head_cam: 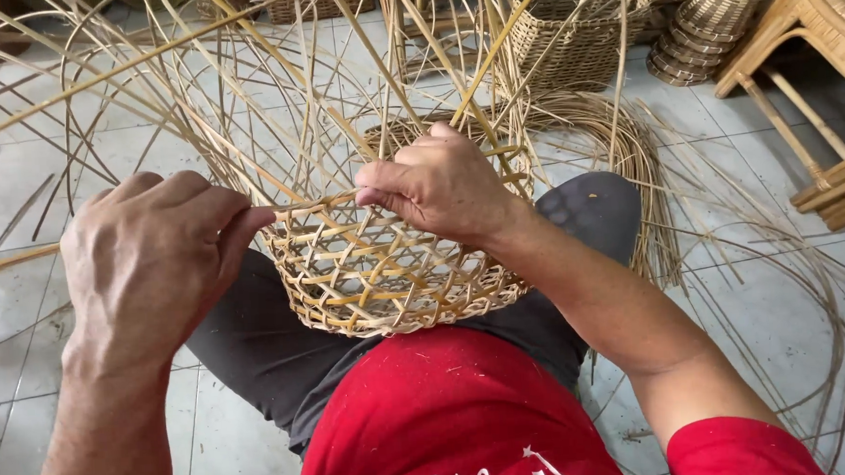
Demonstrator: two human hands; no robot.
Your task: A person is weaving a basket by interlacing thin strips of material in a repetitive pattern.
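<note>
So, only the head view to go on, looking straight down at a half-woven basket sitting on the person's lap, against dark trousers and just above a red shirt. It's an open lattice weave in pale cane, bowl-shaped, and as far as I can see nothing is inside it, just loose unwoven strips fanning up and out from its rim in every direction.

Left hand is closed tight, fingers curled, pinching a flat cane strip right at the basket's near-left rim. Right hand is closed too, thumb and fingers pressed together on that same strip at the top rim, so the strip runs between the two hands.

Further back on the tiled floor there's a finished square woven basket; can't tell what's in it, if anything. Beside it, to the right, a stack of small round baskets nested into one another, tilted over. A wooden stool stands at the far right, and a coil of cane lies behind the person's knee.
</note>
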